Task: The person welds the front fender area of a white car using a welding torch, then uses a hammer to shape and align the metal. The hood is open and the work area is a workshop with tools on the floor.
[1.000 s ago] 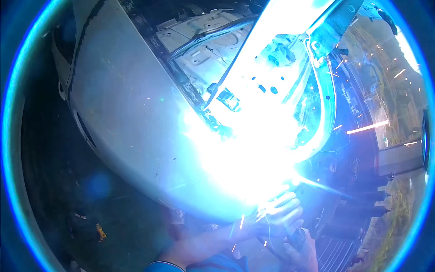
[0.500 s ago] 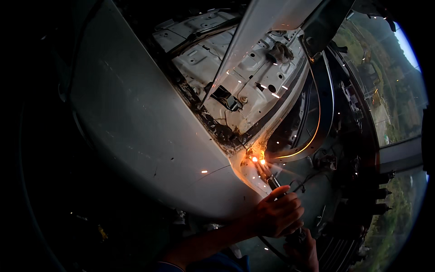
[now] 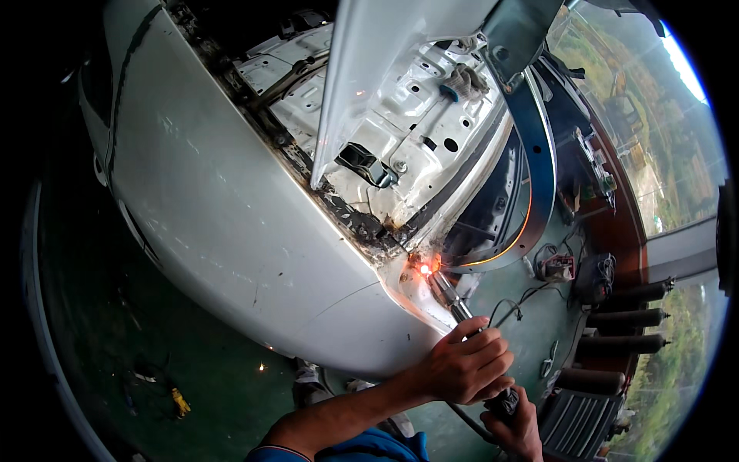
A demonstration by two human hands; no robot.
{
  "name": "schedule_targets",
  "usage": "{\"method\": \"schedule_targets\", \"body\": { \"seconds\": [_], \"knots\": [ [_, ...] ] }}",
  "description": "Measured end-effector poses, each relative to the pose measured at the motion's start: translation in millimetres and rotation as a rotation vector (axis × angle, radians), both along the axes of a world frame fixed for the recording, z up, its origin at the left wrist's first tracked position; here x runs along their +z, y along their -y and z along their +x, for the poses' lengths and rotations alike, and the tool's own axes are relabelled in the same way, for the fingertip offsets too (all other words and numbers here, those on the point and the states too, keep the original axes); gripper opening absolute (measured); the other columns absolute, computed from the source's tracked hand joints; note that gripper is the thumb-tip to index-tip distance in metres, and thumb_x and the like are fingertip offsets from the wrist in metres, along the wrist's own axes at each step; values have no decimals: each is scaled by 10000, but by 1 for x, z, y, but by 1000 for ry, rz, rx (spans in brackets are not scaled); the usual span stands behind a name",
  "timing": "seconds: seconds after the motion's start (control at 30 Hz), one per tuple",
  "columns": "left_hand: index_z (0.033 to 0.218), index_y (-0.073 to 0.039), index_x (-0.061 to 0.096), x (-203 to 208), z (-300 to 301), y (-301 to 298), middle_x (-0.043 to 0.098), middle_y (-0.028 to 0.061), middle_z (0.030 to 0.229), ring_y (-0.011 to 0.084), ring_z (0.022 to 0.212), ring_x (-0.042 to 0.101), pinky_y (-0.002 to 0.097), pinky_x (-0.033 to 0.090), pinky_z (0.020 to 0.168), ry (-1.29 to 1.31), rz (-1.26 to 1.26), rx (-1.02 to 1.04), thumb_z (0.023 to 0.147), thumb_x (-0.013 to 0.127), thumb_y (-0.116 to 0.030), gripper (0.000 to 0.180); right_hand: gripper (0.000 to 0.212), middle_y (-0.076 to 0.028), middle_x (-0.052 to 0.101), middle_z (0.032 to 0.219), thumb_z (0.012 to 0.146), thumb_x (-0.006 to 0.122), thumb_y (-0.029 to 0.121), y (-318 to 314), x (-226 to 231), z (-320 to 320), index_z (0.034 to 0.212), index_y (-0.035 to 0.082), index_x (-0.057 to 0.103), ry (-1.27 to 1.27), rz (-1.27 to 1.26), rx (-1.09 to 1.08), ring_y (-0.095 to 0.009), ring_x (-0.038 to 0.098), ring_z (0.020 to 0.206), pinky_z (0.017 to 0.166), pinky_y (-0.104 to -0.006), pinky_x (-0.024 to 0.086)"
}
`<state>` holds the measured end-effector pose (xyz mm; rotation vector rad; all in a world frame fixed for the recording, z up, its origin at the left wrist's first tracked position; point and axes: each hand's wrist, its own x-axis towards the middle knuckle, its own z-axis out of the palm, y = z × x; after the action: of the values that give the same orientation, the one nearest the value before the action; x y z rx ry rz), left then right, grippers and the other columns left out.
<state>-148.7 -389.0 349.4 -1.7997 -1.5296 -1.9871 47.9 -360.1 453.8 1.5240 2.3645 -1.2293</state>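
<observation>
A white car body panel (image 3: pixel 231 223) fills the middle of the view, with a rusty, burnt seam (image 3: pixel 362 223) running down to a glowing orange weld spot (image 3: pixel 423 269). The metal tip of a welding torch (image 3: pixel 448 295) sits just below that spot. My left hand (image 3: pixel 466 366) is wrapped around the torch barrel behind the tip. My right hand (image 3: pixel 514 425) grips the dark torch handle lower down, partly hidden by the left hand. A blue sleeve covers my left arm at the bottom edge.
A raised white lid panel (image 3: pixel 385 77) hangs over the open inner bodywork (image 3: pixel 416 115). Dark gas cylinders (image 3: pixel 627 317) lie at the right. Cables and a small device (image 3: pixel 556 267) rest on the green floor; a yellow object (image 3: pixel 179 401) lies at the lower left.
The blinding blue-white arc of a second ago has gone out, leaving a small orange glow at the seam. Both hands stay on the torch in nearly the same place.
</observation>
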Motion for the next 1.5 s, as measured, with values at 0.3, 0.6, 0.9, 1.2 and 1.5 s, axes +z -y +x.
{"method": "schedule_targets", "body": {
  "seconds": [0.3,0.6,0.9,1.2,1.5],
  "knots": [
    [946,-75,644,1,-2,3,635,56,918,226,908,635,426,412,990,-16,-17,-3,953,590,-329,260,429,-121,718,1035,848,698,70,3,2,-1,1244,-2,549,-37,-80,2,-165,647,935,843,-324,512],
    [1155,-114,638,-2,5,4,647,84,1195,236,1139,606,440,390,1050,-82,73,8,967,597,-351,306,425,-81,692,1089,855,709,47,-1,-12,32,1249,-21,567,-225,-159,-92,-156,632,979,876,-318,505],
    [1218,-189,571,-6,22,0,631,26,1280,190,1242,562,429,311,1177,-272,23,130,909,687,-370,376,449,-89,684,965,773,734,55,-41,-34,74,1176,-19,551,-234,-65,28,-128,618,831,768,-298,514],
    [1174,-124,617,1,49,4,668,84,1186,255,1133,617,417,388,1069,-317,-214,397,999,577,-378,311,505,-98,721,936,714,754,44,-122,-73,116,1172,-16,550,-274,-31,347,-168,657,741,707,-315,530],
    [1048,-42,650,-10,95,-24,668,99,1002,286,898,643,431,478,860,-192,-393,598,881,689,-165,211,461,-159,666,878,808,721,132,-208,-134,133,1207,-6,537,-302,-123,189,-251,647,761,747,-362,525]
  ]
}}
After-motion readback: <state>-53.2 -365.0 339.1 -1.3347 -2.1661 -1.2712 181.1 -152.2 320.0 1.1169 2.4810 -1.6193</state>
